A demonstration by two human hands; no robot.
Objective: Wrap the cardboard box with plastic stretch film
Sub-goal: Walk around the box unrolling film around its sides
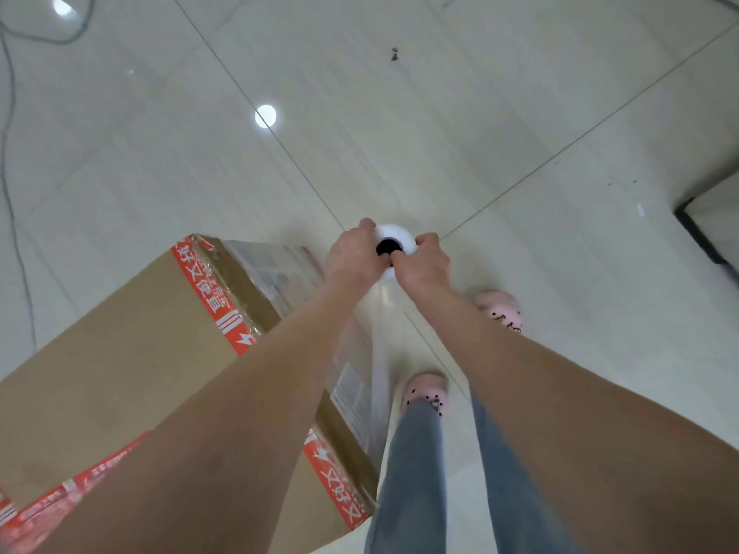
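Left hand (352, 253) and right hand (422, 261) both curl round the top end of the upright stretch film roll (396, 233). Clear film (379, 353) runs from it onto the near side of the cardboard box (120, 353), lower left. Judged step: carrying film round the box; next, round the far corner under tension, with tiled floor (520, 113) open ahead.

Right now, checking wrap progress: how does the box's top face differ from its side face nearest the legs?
The top face is bare, matte cardboard; the side face lies under glossy stretch film. The side face shows white labels; the top face shows none. Film runs from the roll, gripped by left hand and right hand, toward the side face only. Both are brown cardboard bordered by red printed tape.
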